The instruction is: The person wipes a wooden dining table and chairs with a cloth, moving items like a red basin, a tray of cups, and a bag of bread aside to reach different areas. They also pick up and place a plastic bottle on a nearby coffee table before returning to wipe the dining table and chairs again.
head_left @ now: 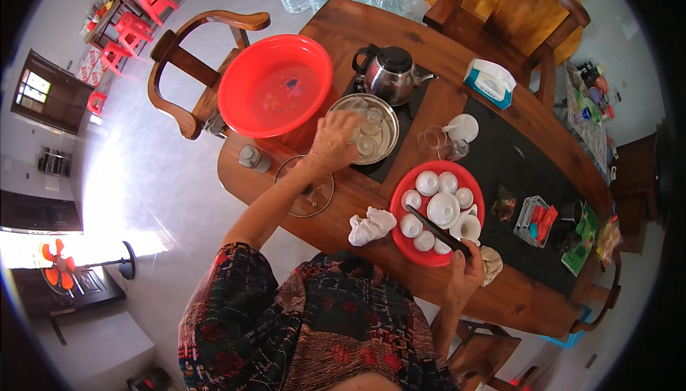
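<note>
My left hand (pixel 334 141) reaches over the rim of a round metal pot (pixel 391 134) with several clear glass cups (pixel 368 141) in it. Its fingers are smeared by motion, so I cannot make out whether they grip a cup. My right hand (pixel 466 274) is closed around the near end of a long dark stick-shaped tool (pixel 434 228), perhaps tongs. The tool slants across a round red tray (pixel 401 247) with several white cups (pixel 427 182) and a larger white bowl-shaped cup (pixel 443 209). A glass lid (pixel 314 201) lies beneath my left forearm.
Left of the pot stands a large red basin (pixel 236 98) holding water; behind the pot is a steel kettle (pixel 389 80). A white cloth (pixel 371 227) and a tan cloth (pixel 491 265) flank the tray. A white cup (pixel 464 128), clear glasses (pixel 458 150) and a tissue pack (pixel 490 84) sit beyond.
</note>
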`<state>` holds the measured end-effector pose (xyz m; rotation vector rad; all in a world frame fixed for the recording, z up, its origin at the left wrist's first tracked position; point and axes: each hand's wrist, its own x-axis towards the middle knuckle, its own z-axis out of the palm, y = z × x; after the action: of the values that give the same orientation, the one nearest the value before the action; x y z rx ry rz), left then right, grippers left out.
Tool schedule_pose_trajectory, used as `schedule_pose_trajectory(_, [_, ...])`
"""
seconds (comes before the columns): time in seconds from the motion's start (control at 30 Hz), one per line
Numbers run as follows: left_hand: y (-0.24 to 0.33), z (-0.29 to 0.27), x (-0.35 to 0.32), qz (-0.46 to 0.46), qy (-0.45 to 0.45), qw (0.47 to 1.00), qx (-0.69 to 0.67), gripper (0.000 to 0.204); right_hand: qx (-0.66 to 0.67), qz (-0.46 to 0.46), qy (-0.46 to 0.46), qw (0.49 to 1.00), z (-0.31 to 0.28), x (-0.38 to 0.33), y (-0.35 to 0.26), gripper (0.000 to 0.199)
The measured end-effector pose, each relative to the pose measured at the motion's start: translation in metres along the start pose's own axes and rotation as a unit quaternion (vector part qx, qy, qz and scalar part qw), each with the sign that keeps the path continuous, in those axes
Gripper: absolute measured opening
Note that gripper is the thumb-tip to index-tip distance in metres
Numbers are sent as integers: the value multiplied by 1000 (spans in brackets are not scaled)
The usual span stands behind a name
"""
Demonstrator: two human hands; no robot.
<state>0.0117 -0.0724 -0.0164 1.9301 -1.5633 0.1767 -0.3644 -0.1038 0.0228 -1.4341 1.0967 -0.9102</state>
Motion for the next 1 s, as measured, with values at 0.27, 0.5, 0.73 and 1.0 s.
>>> schedule_pose_trajectory(0.27, [-30, -8, -21, -137, -72, 988, 17, 50, 28, -4, -11, 1000, 2, 4, 7, 27])
schedule_pose_trajectory(0.5, [-14, -60, -65, -195, -14, 981, 10, 49, 39, 18, -18, 999, 7, 5, 6, 27])
schedule_pose_trajectory(0.73, [-12, -30, -157, -289, -102, 950, 61, 47, 11, -20, -56, 998, 15, 11, -3, 26])
schedule_pose_trajectory(1.0, [0, -27, -181, -294, -44, 954, -42, 36, 18, -21, -84, 996, 17, 10, -3, 25])
